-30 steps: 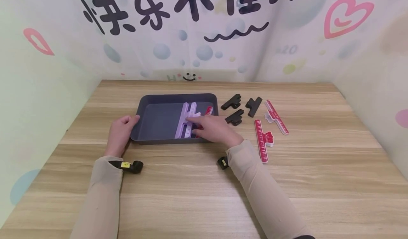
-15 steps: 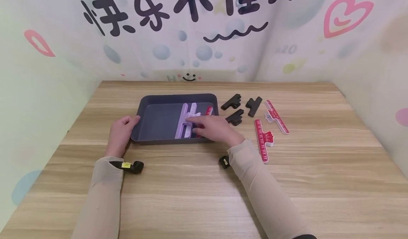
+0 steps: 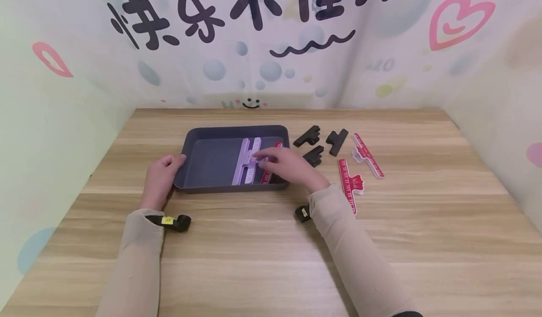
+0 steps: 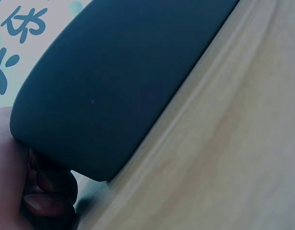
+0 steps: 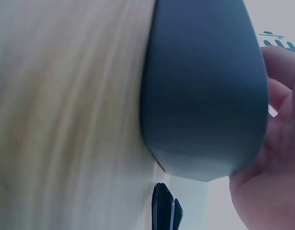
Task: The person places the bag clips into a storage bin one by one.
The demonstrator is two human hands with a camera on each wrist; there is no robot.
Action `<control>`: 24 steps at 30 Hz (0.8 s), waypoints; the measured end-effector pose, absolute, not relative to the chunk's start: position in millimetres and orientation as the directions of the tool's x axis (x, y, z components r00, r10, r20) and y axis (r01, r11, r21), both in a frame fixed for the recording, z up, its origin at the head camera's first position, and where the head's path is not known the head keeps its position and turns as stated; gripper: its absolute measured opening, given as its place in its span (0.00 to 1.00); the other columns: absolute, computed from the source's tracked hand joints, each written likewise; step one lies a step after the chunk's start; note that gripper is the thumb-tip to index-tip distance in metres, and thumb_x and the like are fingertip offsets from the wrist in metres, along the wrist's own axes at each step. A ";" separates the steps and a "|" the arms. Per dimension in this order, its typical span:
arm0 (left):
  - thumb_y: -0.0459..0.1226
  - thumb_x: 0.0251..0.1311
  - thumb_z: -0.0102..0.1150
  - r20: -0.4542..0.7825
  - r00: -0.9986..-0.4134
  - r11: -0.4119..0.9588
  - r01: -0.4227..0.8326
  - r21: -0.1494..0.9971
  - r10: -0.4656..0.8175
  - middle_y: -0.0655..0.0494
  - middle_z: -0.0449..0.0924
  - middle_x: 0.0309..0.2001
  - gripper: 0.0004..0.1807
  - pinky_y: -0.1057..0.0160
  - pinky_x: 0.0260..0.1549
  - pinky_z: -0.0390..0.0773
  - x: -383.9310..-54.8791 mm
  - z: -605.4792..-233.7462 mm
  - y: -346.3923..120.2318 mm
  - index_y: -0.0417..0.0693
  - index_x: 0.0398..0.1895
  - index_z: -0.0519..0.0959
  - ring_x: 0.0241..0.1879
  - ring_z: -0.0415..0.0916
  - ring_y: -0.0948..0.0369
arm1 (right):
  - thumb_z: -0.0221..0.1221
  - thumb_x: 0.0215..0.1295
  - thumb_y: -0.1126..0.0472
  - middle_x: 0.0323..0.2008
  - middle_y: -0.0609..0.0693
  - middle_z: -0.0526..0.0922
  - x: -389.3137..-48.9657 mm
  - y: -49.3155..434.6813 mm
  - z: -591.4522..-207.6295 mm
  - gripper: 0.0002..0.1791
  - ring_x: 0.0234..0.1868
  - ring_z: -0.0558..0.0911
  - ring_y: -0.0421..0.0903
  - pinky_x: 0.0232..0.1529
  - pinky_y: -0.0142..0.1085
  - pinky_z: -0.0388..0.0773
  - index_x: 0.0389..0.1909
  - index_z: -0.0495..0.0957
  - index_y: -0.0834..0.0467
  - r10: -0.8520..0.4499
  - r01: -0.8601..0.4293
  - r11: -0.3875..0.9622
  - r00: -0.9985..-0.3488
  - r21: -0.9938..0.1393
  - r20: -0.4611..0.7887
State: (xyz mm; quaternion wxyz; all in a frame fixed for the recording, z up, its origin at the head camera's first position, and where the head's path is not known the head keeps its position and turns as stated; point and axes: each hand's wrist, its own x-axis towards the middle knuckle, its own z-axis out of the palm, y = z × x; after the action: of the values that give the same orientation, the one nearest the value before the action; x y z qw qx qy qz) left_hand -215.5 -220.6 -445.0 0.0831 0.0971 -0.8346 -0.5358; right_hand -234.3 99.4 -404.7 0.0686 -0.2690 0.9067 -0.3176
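My left hand (image 3: 162,176) grips the left rim of a dark grey tray (image 3: 232,189), thumb over the edge; in the left wrist view its curled fingers (image 4: 49,184) sit beside the tray's wall. Over the tray's right half, my right hand (image 3: 288,165) has its index finger and thumb at the handle of a plain purple clip (image 3: 240,164), pinching it. A purple clip with a white scale (image 3: 251,175) lies beside it. To the right lies a red clip (image 3: 266,178), partly hidden by the hand. In the right wrist view the tray wall hides the fingertips.
Three black clips (image 3: 337,142) lie right of the tray, one partly behind my right hand. Farther right are two red-and-white clips (image 3: 348,181), the nearer one partly covered by my right sleeve. A printed cloth (image 3: 271,86) hangs at the table's back edge.
My right hand has drawn slightly right, its index finger now more bent and its thumb closer to it. The clips in the tray stay almost in place. My left hand keeps its hold.
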 end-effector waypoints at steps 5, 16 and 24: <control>0.57 0.52 0.54 0.034 -0.966 0.402 -0.075 0.913 -0.256 0.60 0.56 0.14 0.28 0.63 0.21 0.58 -214.6 -444.2 -220.1 0.42 0.16 0.63 0.22 0.59 0.58 | 0.54 0.61 0.51 0.40 0.41 0.77 -235.5 106.2 -401.8 0.18 0.29 0.76 0.43 0.31 0.37 0.72 0.53 0.72 0.46 -0.531 -0.371 0.564 -0.847 -0.738 0.020; 0.57 0.52 0.54 0.049 -0.963 0.423 -0.070 0.904 -0.264 0.60 0.57 0.15 0.28 0.63 0.21 0.58 -214.7 -443.8 -219.6 0.42 0.16 0.63 0.22 0.59 0.58 | 0.53 0.62 0.49 0.39 0.46 0.78 -237.5 122.5 -390.9 0.19 0.27 0.78 0.49 0.31 0.40 0.74 0.54 0.72 0.47 -0.502 -0.300 0.520 -0.865 -0.800 -0.002; 0.58 0.52 0.54 0.050 -0.962 0.431 -0.073 0.899 -0.267 0.60 0.58 0.15 0.28 0.63 0.20 0.58 -214.6 -444.3 -219.3 0.43 0.15 0.63 0.21 0.60 0.58 | 0.52 0.63 0.50 0.36 0.50 0.79 -240.5 150.8 -383.8 0.17 0.34 0.78 0.51 0.33 0.44 0.75 0.53 0.71 0.45 -0.434 -0.226 0.537 -0.900 -0.813 -0.037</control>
State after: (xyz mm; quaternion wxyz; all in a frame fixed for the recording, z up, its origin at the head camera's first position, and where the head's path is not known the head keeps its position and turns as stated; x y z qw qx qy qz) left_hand -214.6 -219.3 -444.3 0.0926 0.1014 -0.8408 -0.5237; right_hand -240.5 150.8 -383.8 0.1178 -0.1899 0.8687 -0.4420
